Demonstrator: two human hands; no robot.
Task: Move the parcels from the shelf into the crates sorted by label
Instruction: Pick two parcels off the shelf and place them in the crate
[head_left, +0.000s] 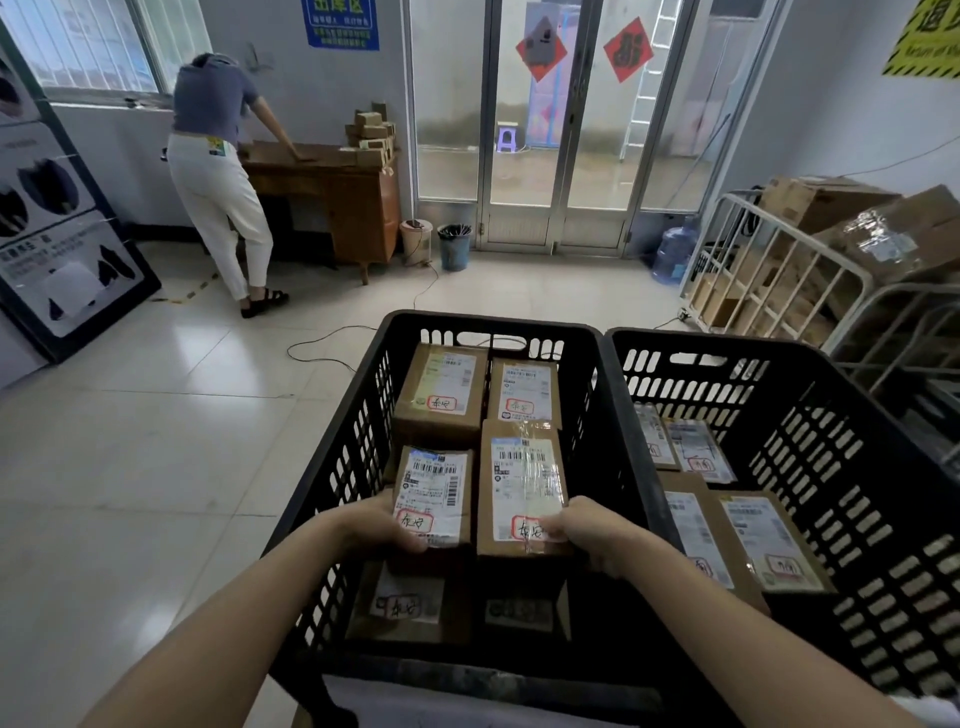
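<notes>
Two black slatted crates stand side by side in front of me. Inside the left crate my left hand grips a small brown parcel by its near left corner. My right hand grips a second brown parcel at its near right corner. Both parcels carry white shipping labels with a red-framed handwritten mark. Two similar parcels lie behind them at the far end, and more lie underneath. The right crate holds several flat parcels with a different red-framed mark.
Another person bends over a wooden desk at the back left. White metal cage carts full of cartons stand to the right. A cable runs across the tiled floor. Bins and a water bottle sit by the glass doors.
</notes>
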